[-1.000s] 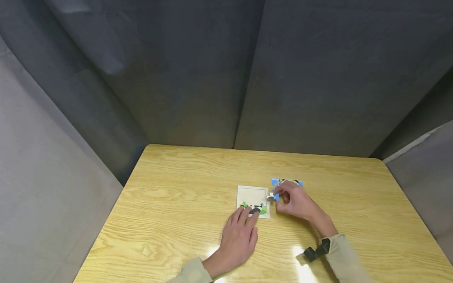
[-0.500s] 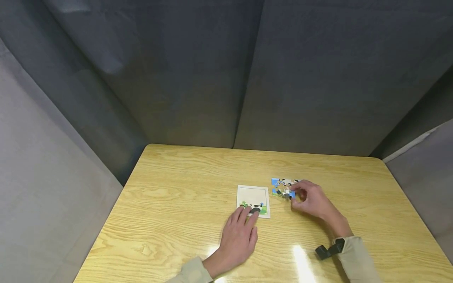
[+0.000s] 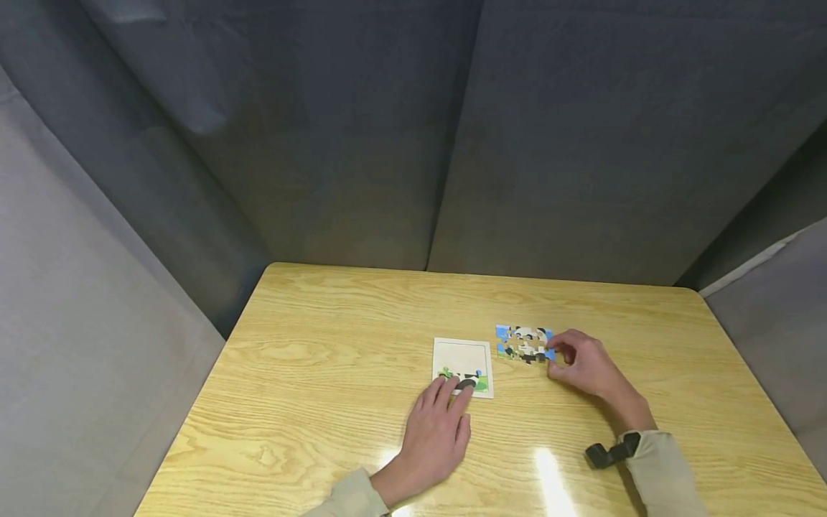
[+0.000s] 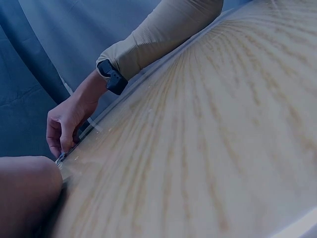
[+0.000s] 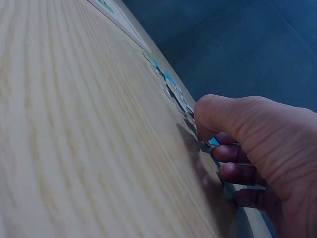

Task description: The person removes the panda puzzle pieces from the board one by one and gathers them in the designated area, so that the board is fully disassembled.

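My left hand (image 3: 434, 438) lies with its fingers stretched over the lower edge of a white puzzle tray (image 3: 440, 355). Along the tray's bottom lie puzzle pieces (image 3: 481, 383) in green, black and white, partly hidden by the fingertips. To the right, my right hand (image 3: 581, 365) pinches a small blue puzzle piece (image 5: 213, 143) between thumb and finger. It is at the right end of a group of loose puzzle pieces (image 3: 523, 333), blue, white and black, flat on the table. In the left wrist view the right hand (image 4: 67, 124) reaches down at the table.
The wood-grain table (image 3: 310, 345) extends on all sides of the puzzle. A dark curtain (image 3: 362, 143) hangs behind its far edge, with a lighter one (image 3: 84, 323) at the left. A black wrist camera (image 3: 610, 452) is strapped over the right sleeve.
My right hand has moved rightward from the tray's edge to the right end of the loose pieces, carrying the blue piece with it. My left hand has stayed in place.
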Demonstrator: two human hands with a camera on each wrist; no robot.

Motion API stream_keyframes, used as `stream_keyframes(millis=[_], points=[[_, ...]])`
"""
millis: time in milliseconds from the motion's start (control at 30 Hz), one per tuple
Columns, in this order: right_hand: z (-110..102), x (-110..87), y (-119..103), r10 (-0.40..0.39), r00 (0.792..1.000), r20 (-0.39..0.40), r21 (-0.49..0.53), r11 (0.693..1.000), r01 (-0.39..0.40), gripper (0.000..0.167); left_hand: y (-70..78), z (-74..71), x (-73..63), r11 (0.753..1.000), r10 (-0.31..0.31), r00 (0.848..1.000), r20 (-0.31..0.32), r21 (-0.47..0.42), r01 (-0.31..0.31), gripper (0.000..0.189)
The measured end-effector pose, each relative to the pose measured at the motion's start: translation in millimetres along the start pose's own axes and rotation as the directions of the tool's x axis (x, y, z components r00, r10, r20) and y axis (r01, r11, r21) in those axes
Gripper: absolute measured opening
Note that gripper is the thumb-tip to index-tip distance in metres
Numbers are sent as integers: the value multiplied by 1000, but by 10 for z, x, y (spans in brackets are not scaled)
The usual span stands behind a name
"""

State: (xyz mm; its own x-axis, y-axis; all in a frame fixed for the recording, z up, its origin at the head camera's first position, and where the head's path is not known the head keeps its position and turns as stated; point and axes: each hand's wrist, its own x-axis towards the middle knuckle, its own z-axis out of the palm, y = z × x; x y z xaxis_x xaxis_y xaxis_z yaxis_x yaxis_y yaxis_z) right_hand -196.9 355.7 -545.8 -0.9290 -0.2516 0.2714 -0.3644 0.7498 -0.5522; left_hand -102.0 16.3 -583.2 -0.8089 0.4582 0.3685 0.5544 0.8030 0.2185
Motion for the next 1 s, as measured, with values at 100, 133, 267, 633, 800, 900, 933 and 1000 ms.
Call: stream_keyframes(millis=[100,133,267,633,800,900,933,1000], points=[[-1,-2,38,-2,1000,1,-9,1000,2,32,-2,-3,1,1000,-1,1000,5,0,1,44],[-1,0,51,-8,1000,-2,-14,1000,8,31,-3,-2,2,1000,0,1000,5,2,0,44],[6,16,89,-42,999,-7,-37,998,42,28,0,-15,4,1000,2,1000,10,9,-2,44],[-12,12,83,-17,1000,16,-55,998,18,28,13,-39,4,1000,0,1000,2,18,0,44],[-31,12,60,1,999,32,-52,999,0,28,6,-28,2,1000,-2,1000,22,15,2,45],[-33,7,57,2,999,32,-48,999,0,28,2,-25,0,1000,-3,999,33,11,3,45],[-35,5,56,2,1000,30,-48,999,0,28,3,-27,0,1000,-3,999,35,10,3,45],[-38,-1,54,2,1000,28,-42,999,0,28,5,-30,2,1000,-1,999,32,6,1,45]])
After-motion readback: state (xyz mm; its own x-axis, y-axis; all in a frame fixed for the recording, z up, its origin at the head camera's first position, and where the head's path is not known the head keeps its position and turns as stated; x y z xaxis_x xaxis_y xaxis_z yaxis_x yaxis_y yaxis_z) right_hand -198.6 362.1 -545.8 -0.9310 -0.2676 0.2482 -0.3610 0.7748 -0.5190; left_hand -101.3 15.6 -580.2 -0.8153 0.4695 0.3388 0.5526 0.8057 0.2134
